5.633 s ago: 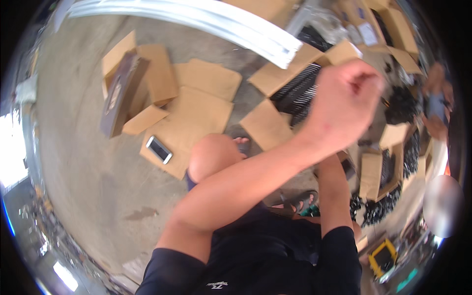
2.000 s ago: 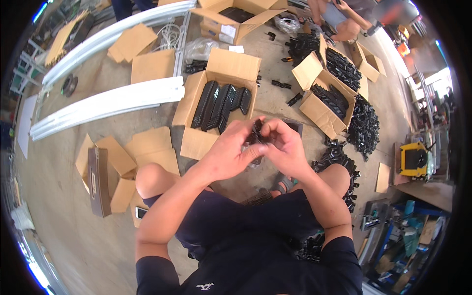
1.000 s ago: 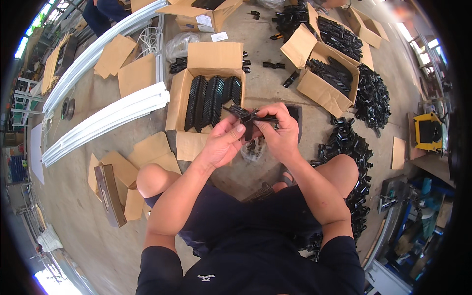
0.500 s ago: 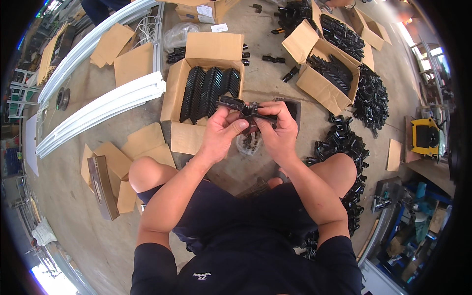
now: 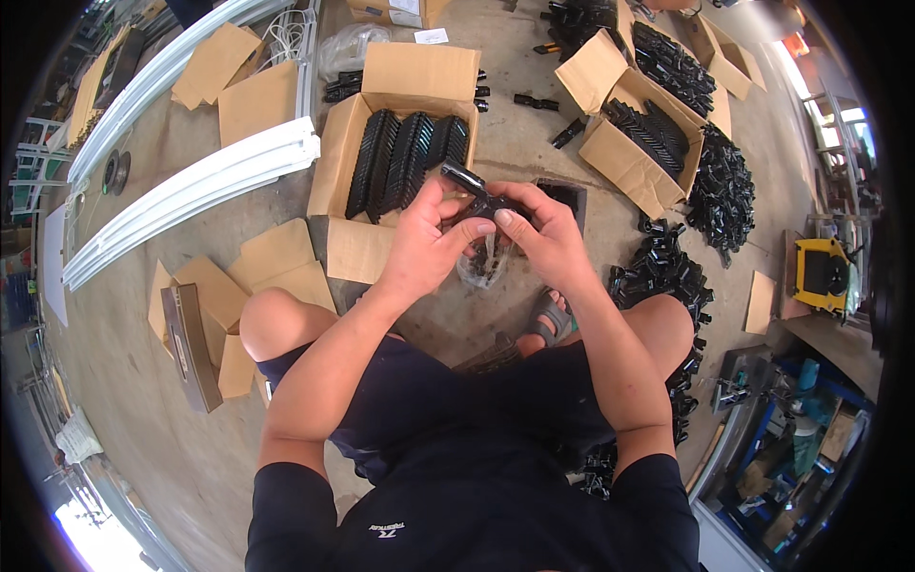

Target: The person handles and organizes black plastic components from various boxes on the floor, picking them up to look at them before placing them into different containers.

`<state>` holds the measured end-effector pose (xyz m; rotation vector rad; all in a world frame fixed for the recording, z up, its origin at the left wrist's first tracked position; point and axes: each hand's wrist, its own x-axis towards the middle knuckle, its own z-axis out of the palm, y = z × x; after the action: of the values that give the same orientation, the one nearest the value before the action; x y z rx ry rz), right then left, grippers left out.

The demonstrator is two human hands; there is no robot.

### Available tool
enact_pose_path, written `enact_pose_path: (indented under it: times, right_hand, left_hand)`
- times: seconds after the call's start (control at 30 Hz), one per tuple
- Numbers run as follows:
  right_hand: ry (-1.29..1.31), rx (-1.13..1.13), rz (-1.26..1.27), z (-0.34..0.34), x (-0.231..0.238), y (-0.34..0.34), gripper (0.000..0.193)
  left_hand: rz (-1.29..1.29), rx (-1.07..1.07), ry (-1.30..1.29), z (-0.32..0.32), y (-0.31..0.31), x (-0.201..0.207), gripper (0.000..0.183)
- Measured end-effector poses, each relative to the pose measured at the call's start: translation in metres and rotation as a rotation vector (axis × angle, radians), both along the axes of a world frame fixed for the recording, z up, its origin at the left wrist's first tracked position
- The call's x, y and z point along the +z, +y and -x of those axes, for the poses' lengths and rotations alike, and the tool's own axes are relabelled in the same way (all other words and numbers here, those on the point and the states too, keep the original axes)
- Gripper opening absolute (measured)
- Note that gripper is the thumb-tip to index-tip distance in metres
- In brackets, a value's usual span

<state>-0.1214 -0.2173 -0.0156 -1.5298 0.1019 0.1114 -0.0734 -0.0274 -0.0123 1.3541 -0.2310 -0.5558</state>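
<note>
Between my two hands is a black bracket-like part [image 5: 464,177], tilted, its far-left end sticking out past my fingers. My left hand [image 5: 431,238] grips it with the thumb along its near side. My right hand [image 5: 539,229] pinches its other end, thumb tip close to the left thumb. The fingers cover much of the part, so its full shape is hidden. Just below the hands, a clear plastic bag [image 5: 484,271] with small dark pieces sits on the floor. Beyond my left hand stands an open cardboard box [image 5: 334,191] with rows of similar black parts [image 5: 405,157].
A second open box [image 5: 615,167] of black parts stands at the far right. Heaps of black parts [image 5: 667,272] lie beside my right knee. White metal profiles [image 5: 191,205] and flattened cardboard [image 5: 276,262] lie to the left. A dark box [image 5: 572,197] is behind my right hand.
The black part has been turned in my hands, and its far-left end now points more upward. My thumbs have come closer together. The view has shifted slightly.
</note>
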Motion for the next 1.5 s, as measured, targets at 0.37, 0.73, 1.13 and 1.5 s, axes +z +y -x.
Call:
enact_pose_path:
  times: [0.37,0.73,1.13,1.5]
  right_hand:
    - [-0.038,-0.063,-0.029,0.0,-0.018,0.013,0.032]
    - [0.023,-0.174,-0.15,-0.002,-0.021,0.022,0.035]
    - [0.197,-0.326,0.626,-0.061,-0.098,-0.089,0.032]
    - [0.503,0.255,1.323,0.008,-0.276,-0.092,0.021]
  left_hand:
    - [0.004,-0.005,-0.064,-0.001,0.006,-0.013,0.027]
    - [-0.029,0.036,-0.056,-0.002,0.006,-0.011,0.034]
    - [-0.298,0.21,-0.285,-0.022,0.014,-0.009,0.048]
    - [-0.447,0.244,-0.518,-0.03,0.026,-0.013,0.047]
